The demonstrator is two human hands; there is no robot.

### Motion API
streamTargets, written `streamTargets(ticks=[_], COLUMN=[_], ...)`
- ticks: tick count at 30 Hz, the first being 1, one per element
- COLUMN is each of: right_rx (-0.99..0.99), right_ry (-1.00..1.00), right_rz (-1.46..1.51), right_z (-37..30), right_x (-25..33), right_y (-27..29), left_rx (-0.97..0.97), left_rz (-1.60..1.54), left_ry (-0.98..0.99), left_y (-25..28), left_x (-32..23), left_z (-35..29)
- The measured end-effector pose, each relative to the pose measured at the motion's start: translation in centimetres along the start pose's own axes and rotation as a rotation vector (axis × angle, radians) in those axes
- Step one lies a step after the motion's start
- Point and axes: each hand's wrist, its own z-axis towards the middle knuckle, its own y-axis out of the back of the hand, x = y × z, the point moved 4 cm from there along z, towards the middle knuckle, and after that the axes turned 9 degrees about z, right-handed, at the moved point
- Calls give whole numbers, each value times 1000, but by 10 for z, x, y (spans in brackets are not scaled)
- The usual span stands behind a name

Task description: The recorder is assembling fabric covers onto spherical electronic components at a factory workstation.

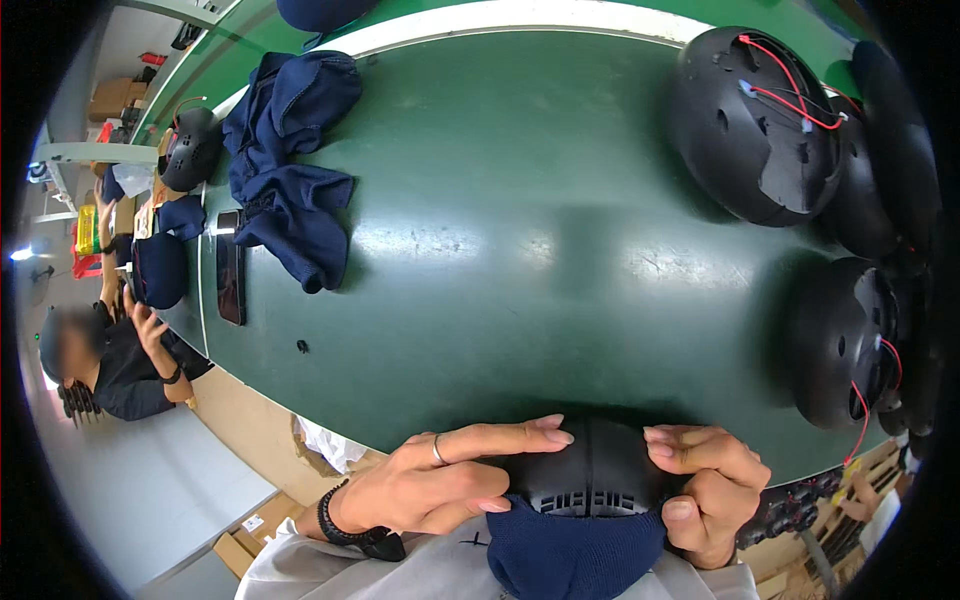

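A rounded black plastic shell [605,462] with rows of slots sits at the table's near edge, close against my body. A navy knit fabric cover [575,552] wraps its near end, and the fabric's edge runs just below the slots. My left hand [430,482] grips the shell's left side, index finger stretched over the top and thumb at the cover's edge. On the opposite side my right hand [712,490] is closed, its curled fingers at the shell and the cover's right edge. The shell's underside is hidden.
Several black shells [745,130] with red wires crowd the right side; another black shell [840,345] lies nearer. Navy fabric covers [295,175] are heaped at the far left beside a phone [230,268]. A small black piece [303,346] lies nearby. A co-worker [130,360] handles navy fabric.
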Motion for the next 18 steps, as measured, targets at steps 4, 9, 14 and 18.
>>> streamTargets(ticks=[4, 9, 14, 18], right_rx=[-66, -21, -11, -8], right_ry=[-90, -123, -179, -184], right_rz=[28, 95, 118, 132], right_z=[-1, 0, 5, 4], right_x=[-2, -4, -7, -10], right_y=[-2, 2, 1, 2], left_rx=[-47, -140, -176, -192], left_rz=[-25, -26, -85, -130], left_ry=[31, 71, 83, 77], left_y=[-5, -10, -13, -11], left_x=[0, 2, 4, 7], left_z=[-3, -8, -7, -5])
